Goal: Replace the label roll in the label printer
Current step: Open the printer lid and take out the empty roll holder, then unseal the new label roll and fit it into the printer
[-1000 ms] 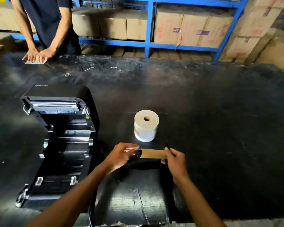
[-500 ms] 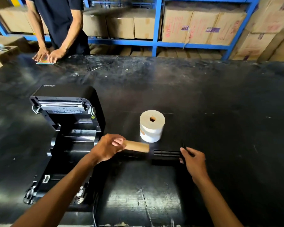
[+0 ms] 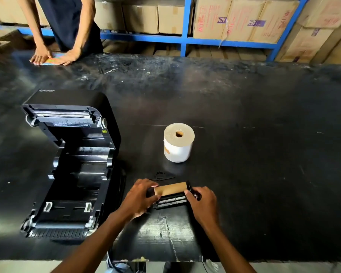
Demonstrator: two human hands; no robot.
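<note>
Table (image 3: pixel 244 115): black, with blue shelving of boxes behind.
Printer (image 3: pixel 71 164): lid open, bay bare.
New roll (image 3: pixel 178 142): on end, right of the printer.
Core (image 3: pixel 170 188): right of the printer, nearer than the roll, lying on a black holder (image 3: pixel 171 201).
Left hand (image 3: pixel 140 198): fingers closed on the core's left end.
Right hand (image 3: pixel 203 201): fingers closed on the holder's right end.

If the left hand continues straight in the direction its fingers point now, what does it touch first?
The left hand points right, along the cardboard core that it already holds with the black spindle. Going straight on, it would probably slide along these and meet the right hand, which has its grip on the other end.
</note>
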